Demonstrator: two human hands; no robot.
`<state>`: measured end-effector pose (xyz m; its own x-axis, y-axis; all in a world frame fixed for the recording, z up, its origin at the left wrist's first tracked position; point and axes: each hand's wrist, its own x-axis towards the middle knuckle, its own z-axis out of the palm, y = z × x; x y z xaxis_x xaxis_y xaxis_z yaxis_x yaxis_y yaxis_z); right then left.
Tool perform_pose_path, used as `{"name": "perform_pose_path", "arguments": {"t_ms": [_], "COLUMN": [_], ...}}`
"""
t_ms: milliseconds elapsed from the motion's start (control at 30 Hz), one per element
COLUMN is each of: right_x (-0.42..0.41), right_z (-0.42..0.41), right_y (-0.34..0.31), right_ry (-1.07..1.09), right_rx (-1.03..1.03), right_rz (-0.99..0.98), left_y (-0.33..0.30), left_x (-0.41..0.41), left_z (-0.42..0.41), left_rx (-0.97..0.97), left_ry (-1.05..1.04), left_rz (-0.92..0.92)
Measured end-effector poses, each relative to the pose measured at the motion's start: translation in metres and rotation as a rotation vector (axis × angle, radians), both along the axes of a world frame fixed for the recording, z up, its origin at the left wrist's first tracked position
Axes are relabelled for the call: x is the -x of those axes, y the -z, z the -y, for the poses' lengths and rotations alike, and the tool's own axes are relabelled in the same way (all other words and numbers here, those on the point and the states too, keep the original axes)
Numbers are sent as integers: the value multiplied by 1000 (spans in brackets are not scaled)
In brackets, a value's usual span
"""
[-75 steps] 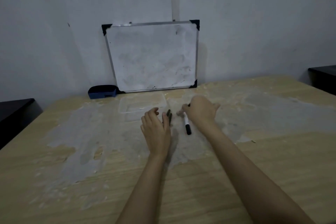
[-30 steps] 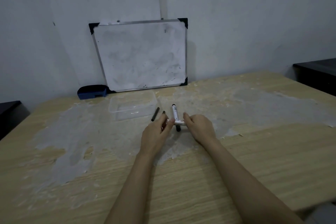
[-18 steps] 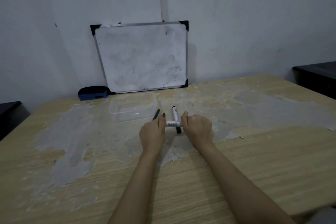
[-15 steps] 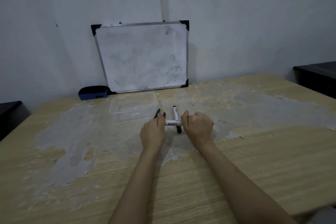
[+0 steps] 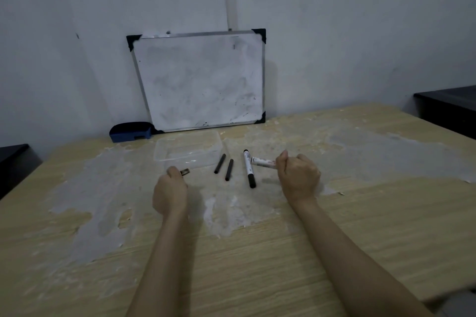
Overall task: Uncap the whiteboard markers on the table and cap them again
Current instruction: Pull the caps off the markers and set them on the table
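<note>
My right hand (image 5: 297, 176) grips the white body of an uncapped marker (image 5: 262, 162), its tip pointing left. My left hand (image 5: 170, 192) pinches the dark cap (image 5: 185, 172) of that marker, well apart from the body. Between my hands a capped white marker with a black cap (image 5: 249, 168) lies on the table. Two slim black markers (image 5: 219, 163) (image 5: 229, 169) lie side by side to its left.
A clear plastic container (image 5: 187, 152) sits just beyond the markers. A whiteboard (image 5: 199, 80) leans on the wall, with a blue eraser (image 5: 130, 131) at its left foot. The wooden table (image 5: 360, 213) has grey patches. Dark furniture stands at both sides.
Both hands held one marker together; now they have pulled apart, the cap gone left in my left hand and the body staying in my right.
</note>
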<state>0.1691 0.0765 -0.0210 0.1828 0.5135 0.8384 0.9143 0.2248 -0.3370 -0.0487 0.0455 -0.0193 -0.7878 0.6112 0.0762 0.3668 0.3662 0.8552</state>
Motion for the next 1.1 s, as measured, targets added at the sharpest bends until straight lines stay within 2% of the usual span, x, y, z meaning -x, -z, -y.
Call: {"name": "perform_pose_path", "arguments": {"t_ms": [100,200,267,367,533,600,633,667,733,867,933,1000,1100], "right_x": [10,8,5,10,13,14,15,16,18,21,22,21,20], "right_z": [1,-8,-13,-12,-8,-6,-5,-5,-5,-3,-3,-2,-4], "right_y": [2,10,14,15,18,18,17,16,16,12,7,0,-9], "right_ry": [-60,-143,-199,-256,-161,-186,-194,-197,-188,-180,-171,-171,-214], "right_rx": [97,225,292,316,390,352,340,333,335,326,238,145,28], "right_rz": [33,-20,-111,-127,131,140,137,130,122,163,269,390,575], "left_y": [0,12,18,19,19,16,13,10,3,-12,-13,-10,-8], "left_x": [-7,-17,-16,-15,-13,-16,-19,-23,-35,-64,-69,-68,-66], "left_z": [4,0,-3,-5,0,0,1,2,0,-7,-6,-5,-3], "left_rx": [-86,-48,-65,-59,129,60,-50,-182,-385,-408,-430,-451,-451], "left_ry": [75,297,353,342,275,221,212,227,311,444,503,534,522], "left_rz": [-178,-189,-211,-272,-474,-556,-545,-469,-139,815,1192,1384,1524]}}
